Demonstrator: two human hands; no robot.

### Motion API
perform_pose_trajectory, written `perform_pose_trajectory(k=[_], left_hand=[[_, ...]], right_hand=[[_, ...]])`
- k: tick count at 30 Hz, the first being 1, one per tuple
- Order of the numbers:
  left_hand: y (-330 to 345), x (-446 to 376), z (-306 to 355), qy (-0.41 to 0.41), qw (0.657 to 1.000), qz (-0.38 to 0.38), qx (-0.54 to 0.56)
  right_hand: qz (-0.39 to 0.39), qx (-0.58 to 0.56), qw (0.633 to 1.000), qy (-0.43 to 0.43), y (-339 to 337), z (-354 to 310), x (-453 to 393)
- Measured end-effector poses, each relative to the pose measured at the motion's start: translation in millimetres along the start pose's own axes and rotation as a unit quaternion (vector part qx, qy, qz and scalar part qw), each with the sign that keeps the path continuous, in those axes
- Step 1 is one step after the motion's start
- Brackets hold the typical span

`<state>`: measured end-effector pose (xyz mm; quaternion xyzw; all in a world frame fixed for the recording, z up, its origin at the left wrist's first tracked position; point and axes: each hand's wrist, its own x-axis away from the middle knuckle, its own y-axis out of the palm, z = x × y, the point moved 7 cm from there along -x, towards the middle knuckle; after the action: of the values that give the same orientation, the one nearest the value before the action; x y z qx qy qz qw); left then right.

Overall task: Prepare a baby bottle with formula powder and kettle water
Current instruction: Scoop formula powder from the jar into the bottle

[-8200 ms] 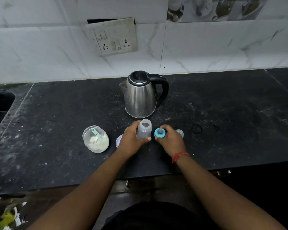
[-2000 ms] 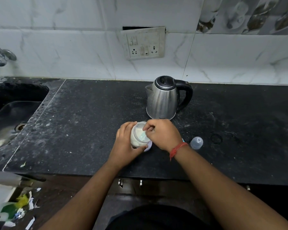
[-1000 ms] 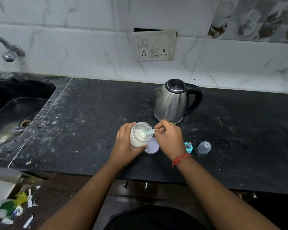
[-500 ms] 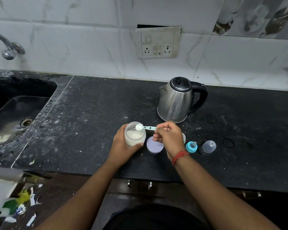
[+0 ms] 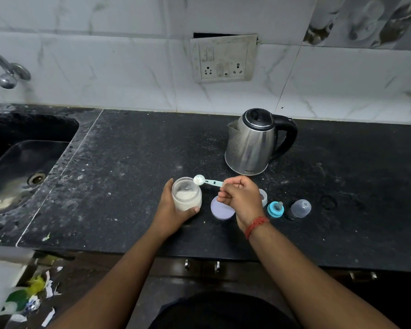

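Note:
My left hand (image 5: pixel 170 211) wraps around a clear jar of white formula powder (image 5: pixel 186 197) standing open on the black counter. My right hand (image 5: pixel 241 198) pinches the handle of a light blue scoop (image 5: pixel 208 181); its bowl, heaped with powder, hovers over the jar's right rim. The baby bottle (image 5: pixel 263 197) stands behind my right hand, mostly hidden. Its blue teat ring (image 5: pixel 275 208) and clear cap (image 5: pixel 300 208) lie to the right. The steel kettle (image 5: pixel 253 142) stands behind, lid shut.
The jar's lilac lid (image 5: pixel 220 211) lies between jar and right hand. A dark ring (image 5: pixel 328 202) lies further right. A sink (image 5: pixel 17 172) with a tap (image 5: pixel 6 72) is at the left. A wall socket plate (image 5: pixel 223 58) sits above the kettle.
Half a second ago the filled scoop was just over the jar; it is a touch higher now. A second ago it was still inside the jar. The jar stays in my left hand.

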<state>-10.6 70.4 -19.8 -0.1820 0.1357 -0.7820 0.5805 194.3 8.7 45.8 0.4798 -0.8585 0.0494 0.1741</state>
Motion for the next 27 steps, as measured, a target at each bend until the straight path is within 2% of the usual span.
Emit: perform_pose_trajectory(k=[3, 6, 9, 14, 19, 23, 27], left_hand=[[-10, 3, 9, 0.022, 0.996, 0.065, -0.059], [-13, 5, 42, 0.101, 0.988, 0.093, -0.071], [-3, 2, 76, 0.175, 0.978, 0.076, -0.08], [28, 1, 111, 0.22, 0.974, 0.038, -0.051], [77, 1, 116, 0.195, 0.979, -0.04, -0.034], [120, -1, 106, 0.163, 0.973, -0.126, -0.101], [146, -11, 98, 0.135, 0.97, -0.163, -0.118]], right_hand=[[-0.004, -0.009, 1.0, -0.009, -2, -8, -1], [0.001, -0.018, 1.0, -0.025, -10, -18, -4], [0.018, -0.041, 0.998, -0.038, -24, -31, -8], [0.056, -0.055, 0.996, -0.052, -68, -49, -18], [0.106, -0.076, 0.99, -0.046, -121, -50, -29], [0.123, -0.08, 0.989, -0.037, -151, -45, -31], [0.13, -0.08, 0.988, -0.032, -169, -43, -31]])
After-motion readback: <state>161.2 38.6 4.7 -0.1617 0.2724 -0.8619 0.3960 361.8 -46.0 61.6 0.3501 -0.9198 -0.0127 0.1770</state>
